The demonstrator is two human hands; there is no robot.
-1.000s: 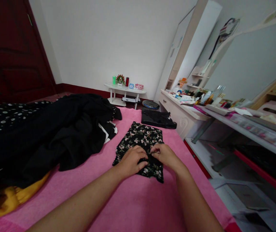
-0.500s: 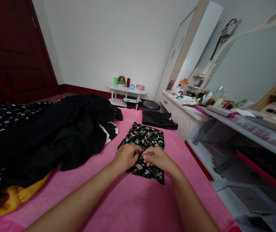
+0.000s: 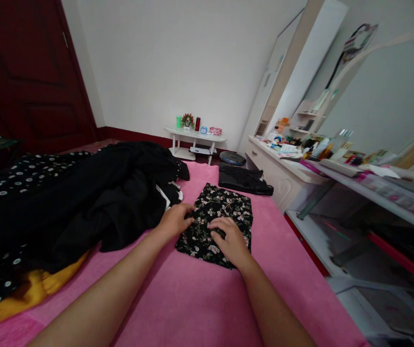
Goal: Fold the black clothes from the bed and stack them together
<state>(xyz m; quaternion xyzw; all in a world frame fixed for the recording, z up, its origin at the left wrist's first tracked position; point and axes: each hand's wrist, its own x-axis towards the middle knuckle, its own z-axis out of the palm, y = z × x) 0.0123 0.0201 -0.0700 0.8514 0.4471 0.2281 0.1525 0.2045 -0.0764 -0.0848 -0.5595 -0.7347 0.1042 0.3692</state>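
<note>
A folded black floral garment [image 3: 225, 207] with small pink blossoms lies flat on the pink bed cover [image 3: 178, 299]. My left hand [image 3: 176, 220] is at the garment's left edge, thumb and fingers apart, with nothing gripped. On the garment's near right part rests my right hand [image 3: 230, 241], its fingers spread and slightly bent. The right palm hides a little of the print beneath it. Just past the garment's far edge is a folded black garment [image 3: 245, 180].
A heap of black clothes [image 3: 120, 193] covers the bed's left side, with polka-dot cloth [image 3: 44, 166] and yellow cloth [image 3: 48, 282] showing. To the right stand a cluttered dressing table [image 3: 279, 166] and a shelf unit [image 3: 384, 185]. A small white table [image 3: 172, 129] is by the wall.
My hands have moved apart: the left went out to the garment's left edge, and the right opened onto its surface. The garment's near edge now looks straighter. The view has shifted slightly.
</note>
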